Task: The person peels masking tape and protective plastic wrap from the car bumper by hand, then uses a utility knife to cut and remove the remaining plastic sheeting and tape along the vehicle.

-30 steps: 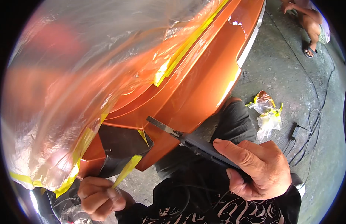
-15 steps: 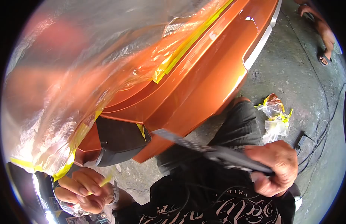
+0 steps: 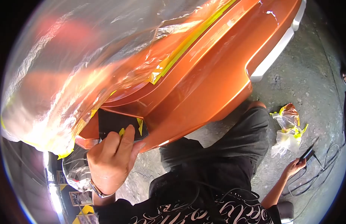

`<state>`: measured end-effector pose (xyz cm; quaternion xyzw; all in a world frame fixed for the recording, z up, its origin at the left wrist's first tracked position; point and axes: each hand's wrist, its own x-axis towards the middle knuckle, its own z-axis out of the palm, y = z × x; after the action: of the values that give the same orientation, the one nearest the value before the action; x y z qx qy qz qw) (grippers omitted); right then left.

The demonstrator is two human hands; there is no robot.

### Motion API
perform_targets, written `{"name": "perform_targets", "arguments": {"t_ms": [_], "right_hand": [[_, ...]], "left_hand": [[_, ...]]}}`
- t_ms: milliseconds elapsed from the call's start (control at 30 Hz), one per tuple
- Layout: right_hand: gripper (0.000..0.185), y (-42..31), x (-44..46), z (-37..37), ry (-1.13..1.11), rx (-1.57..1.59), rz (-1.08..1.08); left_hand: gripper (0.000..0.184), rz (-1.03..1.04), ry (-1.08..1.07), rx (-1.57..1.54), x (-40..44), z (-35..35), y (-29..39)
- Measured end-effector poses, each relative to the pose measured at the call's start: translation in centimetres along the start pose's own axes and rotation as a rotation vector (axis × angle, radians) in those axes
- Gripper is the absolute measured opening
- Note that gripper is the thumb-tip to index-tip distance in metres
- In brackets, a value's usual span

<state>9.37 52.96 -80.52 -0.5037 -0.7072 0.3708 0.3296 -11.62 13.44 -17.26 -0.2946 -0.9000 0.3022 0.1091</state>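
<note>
My left hand (image 3: 111, 160), with a watch at its wrist, is at the dark panel (image 3: 109, 121) set into the orange car bumper (image 3: 203, 89). Its fingers are bent together, and a small piece of yellow masking tape (image 3: 121, 131) shows between them. Another yellow tape strip (image 3: 140, 127) sticks to the panel's right edge, close to my fingertips. Low at the right, my right hand (image 3: 294, 168) holds a dark utility knife (image 3: 306, 154), its thin blade pointing up and away. Clear masking film (image 3: 68, 74) covers the body above, edged with yellow tape (image 3: 191, 44).
Crumpled film with yellow tape (image 3: 287, 130) lies on the grey concrete floor (image 3: 270, 93). Black cables (image 3: 322, 171) coil beside my right hand. My bent knee (image 3: 251, 127) is close under the bumper's edge. Framed pictures (image 3: 79, 199) show at lower left.
My left hand has moved up and right to the dark panel with the tape. My right hand has swung the utility knife away from the bumper, out to the lower right.
</note>
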Motion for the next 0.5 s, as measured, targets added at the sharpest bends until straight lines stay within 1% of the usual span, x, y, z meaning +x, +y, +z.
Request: {"name": "perform_targets", "arguments": {"t_ms": [33,67,100,167,200,267,300,333,400,467,500], "right_hand": [[0.038,1.7,-0.4,0.3,0.058,-0.146,0.012],[0.038,3.3,-0.8,0.6,0.05,-0.144,0.013],[0.038,3.9,-1.1,1.1,0.107,-0.234,0.014],[0.038,5.1,-1.5,1.9,0.192,-0.401,0.043],[0.039,7.1,-1.4,2.2,0.216,-0.503,-0.002],[0.039,9.0,-1.9,2.6,0.241,-0.592,-0.05],[0.039,10.1,-2.3,2.9,0.231,-0.585,-0.051],[0.039,11.2,-2.7,3.1,0.235,-0.641,-0.08],[0.039,11.6,-3.6,4.0,0.232,-0.691,-0.104],[0.042,12.2,-4.6,4.8,0.26,-0.749,-0.091],[0.047,12.5,-4.7,5.0,0.279,-0.756,-0.106]], "left_hand": [[0.047,0.004,-0.049,0.045,0.2,0.0,0.3],[0.046,0.007,-0.099,0.089,0.5,0.0,0.5],[0.046,0.004,-0.105,0.095,0.9,0.0,0.7],[0.041,-0.007,-0.162,0.2,1.6,0.0,1.1],[0.041,-0.012,-0.168,0.206,1.9,0.1,1.3],[0.032,0.006,-0.194,0.253,2.3,0.3,1.6],[0.032,-0.001,-0.201,0.261,2.4,0.5,1.7],[0.028,-0.008,-0.201,0.256,2.5,0.7,1.8],[0.025,-0.016,-0.203,0.26,2.4,0.9,1.8],[0.021,-0.019,-0.246,0.243,2.1,0.9,1.7],[0.021,-0.02,-0.252,0.25,2.0,0.9,1.7]]}}
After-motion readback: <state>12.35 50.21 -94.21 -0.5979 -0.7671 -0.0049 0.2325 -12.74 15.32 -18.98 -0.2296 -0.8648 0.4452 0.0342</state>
